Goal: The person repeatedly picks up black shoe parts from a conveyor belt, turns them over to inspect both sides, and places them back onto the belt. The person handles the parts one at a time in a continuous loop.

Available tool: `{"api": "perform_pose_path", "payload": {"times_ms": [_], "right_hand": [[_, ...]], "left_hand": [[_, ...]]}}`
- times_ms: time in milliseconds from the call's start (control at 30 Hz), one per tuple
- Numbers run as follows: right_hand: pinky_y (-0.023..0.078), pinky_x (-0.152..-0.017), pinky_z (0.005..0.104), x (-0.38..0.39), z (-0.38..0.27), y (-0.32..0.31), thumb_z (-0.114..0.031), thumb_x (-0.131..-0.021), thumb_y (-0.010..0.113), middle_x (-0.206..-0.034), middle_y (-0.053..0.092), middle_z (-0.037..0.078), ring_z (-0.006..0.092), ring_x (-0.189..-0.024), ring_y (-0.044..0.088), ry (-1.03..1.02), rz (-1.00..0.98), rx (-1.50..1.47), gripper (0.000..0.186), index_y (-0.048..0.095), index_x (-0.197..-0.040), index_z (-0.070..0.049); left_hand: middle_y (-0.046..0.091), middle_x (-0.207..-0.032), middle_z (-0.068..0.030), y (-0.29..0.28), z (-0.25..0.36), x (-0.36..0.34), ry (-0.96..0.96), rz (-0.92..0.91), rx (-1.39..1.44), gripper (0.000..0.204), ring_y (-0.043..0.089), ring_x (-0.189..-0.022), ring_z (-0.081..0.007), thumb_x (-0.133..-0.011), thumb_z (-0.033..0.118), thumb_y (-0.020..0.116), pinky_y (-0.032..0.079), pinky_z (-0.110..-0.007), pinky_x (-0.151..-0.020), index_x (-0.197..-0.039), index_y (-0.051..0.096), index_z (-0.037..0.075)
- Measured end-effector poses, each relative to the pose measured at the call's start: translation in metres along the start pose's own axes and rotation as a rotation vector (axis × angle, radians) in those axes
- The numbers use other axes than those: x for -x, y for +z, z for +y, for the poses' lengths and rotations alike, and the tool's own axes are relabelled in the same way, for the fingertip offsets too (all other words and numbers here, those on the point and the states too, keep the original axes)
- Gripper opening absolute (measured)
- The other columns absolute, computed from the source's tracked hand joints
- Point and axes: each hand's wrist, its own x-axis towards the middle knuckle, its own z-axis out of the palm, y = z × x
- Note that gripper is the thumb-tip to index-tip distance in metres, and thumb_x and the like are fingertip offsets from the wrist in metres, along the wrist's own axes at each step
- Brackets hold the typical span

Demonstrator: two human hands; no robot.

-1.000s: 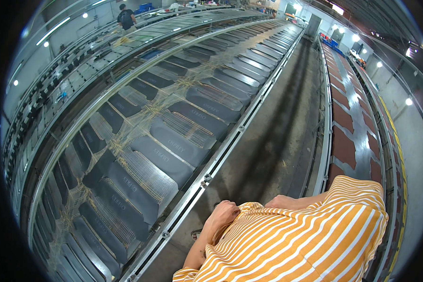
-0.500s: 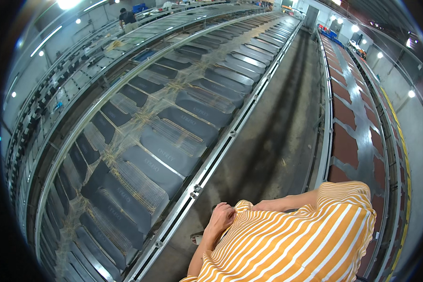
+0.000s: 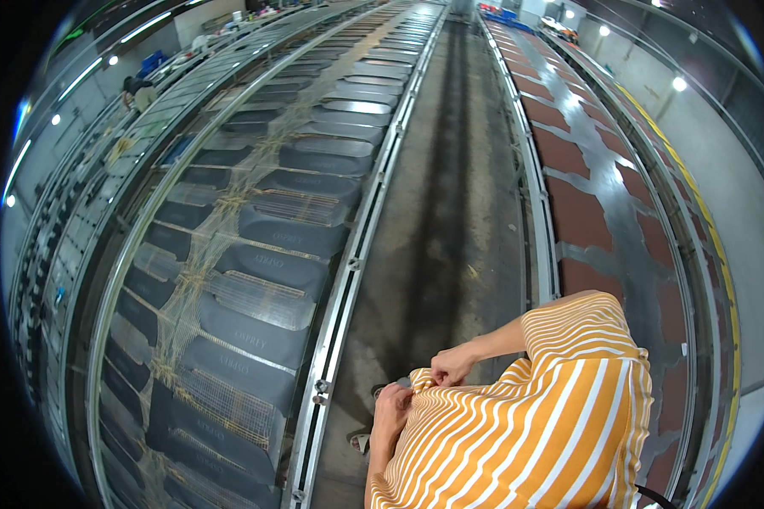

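An orange-and-white striped shirt (image 3: 526, 433) covers my body, its front edge bunched and pulled forward over the aisle. My left hand (image 3: 390, 407) is closed on a gathered corner of the fabric. Close by on the right, my right hand (image 3: 452, 366) has its fingers curled and pinches the same bunched edge. The folds partly hide the fingertips of both hands. Beneath the left forearm, part of a sandalled foot (image 3: 361, 443) shows on the floor.
Left of me runs a long metal-railed table (image 3: 341, 301) bearing dark grey printed panels (image 3: 285, 222). Another long table on the right carries brown pieces (image 3: 587, 222). Between them lies a concrete aisle (image 3: 450, 212). At far left, a person (image 3: 140, 93) bends near another table.
My view has turned to the right, so the aisle now runs more upright. My right hand shows more fully beside the bunched shirt edge. The distant person has bent over.
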Motion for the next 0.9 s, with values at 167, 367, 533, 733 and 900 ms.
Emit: {"api": "perform_pose_path", "payload": {"times_ms": [167, 367, 533, 733, 900], "right_hand": [[0.053, -0.055, 0.0353, -0.008, -0.019, -0.006, -0.017, -0.081, 0.069, -0.073, 0.068, 0.011, 0.0206, -0.062, 0.064, -0.213, -0.128, 0.536, 0.018, 0.065, -0.077, 0.000], [0.050, -0.057, 0.0371, -0.032, -0.012, 0.001, -0.016, -0.081, 0.066, -0.073, 0.068, 0.011, 0.0220, -0.064, 0.064, 0.173, -0.224, 0.094, 0.018, 0.065, -0.079, 0.001], [0.046, -0.065, 0.0473, -0.042, 0.003, 0.001, -0.024, -0.084, 0.057, -0.068, 0.065, 0.016, 0.0305, -0.070, 0.064, -0.146, -0.042, 0.152, 0.030, 0.063, -0.080, 0.005], [0.048, -0.064, 0.0510, -0.052, -0.081, -0.030, -0.031, -0.082, 0.052, -0.075, 0.065, 0.020, 0.0408, -0.073, 0.062, -0.079, 0.205, 0.559, 0.030, 0.068, -0.076, -0.005], [0.047, -0.061, 0.0515, -0.088, -0.089, -0.023, -0.030, -0.084, 0.052, -0.073, 0.061, 0.022, 0.0426, -0.071, 0.059, -0.112, 0.113, 0.539, 0.030, 0.062, -0.073, -0.004]], "left_hand": [[0.064, -0.084, -0.0143, -0.013, 0.005, -0.015, 0.104, -0.062, 0.030, 0.021, 0.060, -0.087, -0.0364, -0.070, 0.004, 0.068, 0.048, -0.044, -0.082, -0.091, 0.069, 0.000], [0.063, -0.082, -0.0154, -0.038, -0.016, -0.018, 0.055, -0.207, 0.040, 0.016, 0.060, -0.081, -0.0357, -0.072, 0.001, 0.067, 0.049, -0.043, -0.078, -0.089, 0.068, -0.001], [0.064, -0.081, -0.0152, -0.060, -0.035, -0.031, 0.204, -0.233, -0.023, 0.012, 0.062, -0.082, -0.0345, -0.076, 0.001, 0.066, 0.049, -0.042, -0.084, -0.087, 0.068, -0.002], [0.063, -0.079, -0.0119, -0.103, -0.072, -0.012, 0.226, -0.073, -0.103, 0.011, 0.062, -0.082, -0.0304, -0.077, 0.002, 0.064, 0.043, -0.048, -0.101, -0.087, 0.067, 0.004], [0.061, -0.081, -0.0117, -0.130, -0.081, 0.005, 0.174, -0.086, -0.028, 0.007, 0.061, -0.086, -0.0312, -0.080, 0.007, 0.062, 0.039, -0.050, -0.102, -0.087, 0.065, 0.005]]}}
